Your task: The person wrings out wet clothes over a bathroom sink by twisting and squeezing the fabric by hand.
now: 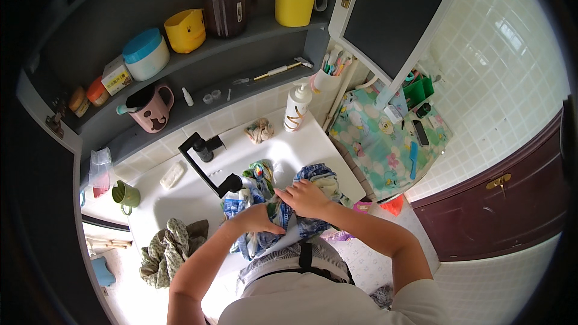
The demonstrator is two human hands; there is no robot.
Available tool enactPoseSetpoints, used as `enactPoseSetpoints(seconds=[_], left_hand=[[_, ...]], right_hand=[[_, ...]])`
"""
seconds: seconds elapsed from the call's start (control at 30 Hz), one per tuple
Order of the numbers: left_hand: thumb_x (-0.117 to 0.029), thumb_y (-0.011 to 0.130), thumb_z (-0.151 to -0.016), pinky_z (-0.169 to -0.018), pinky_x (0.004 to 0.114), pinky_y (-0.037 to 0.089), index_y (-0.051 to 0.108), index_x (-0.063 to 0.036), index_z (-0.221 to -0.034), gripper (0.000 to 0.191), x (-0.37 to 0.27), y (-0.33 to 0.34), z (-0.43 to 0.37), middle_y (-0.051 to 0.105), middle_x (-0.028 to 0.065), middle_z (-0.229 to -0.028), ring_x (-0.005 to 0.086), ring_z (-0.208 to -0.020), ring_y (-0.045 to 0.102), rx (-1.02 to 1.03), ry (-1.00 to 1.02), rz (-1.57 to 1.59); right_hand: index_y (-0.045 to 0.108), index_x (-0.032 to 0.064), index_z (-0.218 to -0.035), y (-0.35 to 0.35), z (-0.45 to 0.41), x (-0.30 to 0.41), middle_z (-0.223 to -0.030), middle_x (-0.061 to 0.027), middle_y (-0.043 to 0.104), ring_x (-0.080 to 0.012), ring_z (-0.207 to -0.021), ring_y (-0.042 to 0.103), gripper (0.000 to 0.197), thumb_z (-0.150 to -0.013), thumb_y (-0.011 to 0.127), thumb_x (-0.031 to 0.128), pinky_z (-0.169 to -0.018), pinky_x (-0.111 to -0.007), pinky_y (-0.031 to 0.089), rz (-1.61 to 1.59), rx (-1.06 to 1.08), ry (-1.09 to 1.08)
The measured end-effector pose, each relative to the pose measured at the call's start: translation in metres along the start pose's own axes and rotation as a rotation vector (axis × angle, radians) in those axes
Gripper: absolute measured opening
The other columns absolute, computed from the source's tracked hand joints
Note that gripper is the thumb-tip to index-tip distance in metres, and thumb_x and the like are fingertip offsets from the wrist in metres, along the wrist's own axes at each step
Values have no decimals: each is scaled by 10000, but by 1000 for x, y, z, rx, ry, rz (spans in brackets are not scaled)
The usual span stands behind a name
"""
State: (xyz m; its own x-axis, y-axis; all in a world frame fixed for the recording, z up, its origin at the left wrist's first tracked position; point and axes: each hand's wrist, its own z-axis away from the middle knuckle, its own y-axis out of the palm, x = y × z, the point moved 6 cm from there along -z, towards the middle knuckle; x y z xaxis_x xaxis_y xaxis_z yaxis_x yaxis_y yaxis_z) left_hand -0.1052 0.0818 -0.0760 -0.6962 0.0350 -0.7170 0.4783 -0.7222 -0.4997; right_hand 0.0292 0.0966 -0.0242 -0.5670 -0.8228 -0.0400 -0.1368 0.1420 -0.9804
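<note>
A wet-looking blue, white and green patterned cloth (255, 241), perhaps a garment, is bunched at the front of the white washbasin (180, 205). My left hand (256, 220) grips its near left folds, the thumb pointing right. Across from it, my right hand (309, 199) has hold of the right-hand part, fingers curled over the fabric. The black faucet (201, 167) reaches over the basin, its spout end just above the cloth. How the fabric runs beneath my palms is hidden.
A grey-green patterned cloth (169, 253) drapes over the basin's left front. Soap (172, 175), a green mug (126, 195), a pump bottle (297, 108) and a crumpled beige cloth (260, 131) line the rim. An open cabinet door (397, 13) juts out above right; cups fill the shelf (253, 29).
</note>
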Motion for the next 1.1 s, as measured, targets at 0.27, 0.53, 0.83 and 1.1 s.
enactPoseSetpoints(seconds=[0.27, 0.53, 0.83, 1.1], left_hand=[[-401, 763, -563, -804, 423, 508, 653, -4, -917, 543, -21, -12, -4, 670, 178, -903, 328, -885, 648, -163, -91, -401], [-309, 760, -624, -969, 438, 384, 606, -84, -1128, 573, -24, -12, 0, 652, 56, -1022, 237, -1078, 570, -406, 69, -631], [-254, 751, -590, -909, 407, 408, 565, -127, -1205, 656, -24, -11, -6, 655, 59, -977, 240, -998, 581, -516, 100, -595], [-231, 745, -461, -736, 363, 406, 606, -128, -1058, 622, -32, -19, -4, 607, 31, -842, 225, -844, 565, -827, 557, -651]], right_hand=[[647, 41, -864, 32, -5, -17, -827, -144, 650, -310, -842, 644, 281, -600, 690, 128, -765, -410, 498, -275, 362, 155], [566, 40, -1052, 40, -3, -21, -864, -200, 655, -378, -861, 636, 532, -633, 777, 291, -757, -432, 501, -490, 490, 310], [609, -38, -904, 67, 7, -24, -784, -151, 669, -251, -680, 632, 454, -628, 808, 262, -663, -333, 490, -1073, 653, 529], [518, 42, -725, 68, 26, 17, -559, -68, 521, -136, -442, 462, 94, -718, 609, 21, -516, -286, 406, -2180, 768, 861]])
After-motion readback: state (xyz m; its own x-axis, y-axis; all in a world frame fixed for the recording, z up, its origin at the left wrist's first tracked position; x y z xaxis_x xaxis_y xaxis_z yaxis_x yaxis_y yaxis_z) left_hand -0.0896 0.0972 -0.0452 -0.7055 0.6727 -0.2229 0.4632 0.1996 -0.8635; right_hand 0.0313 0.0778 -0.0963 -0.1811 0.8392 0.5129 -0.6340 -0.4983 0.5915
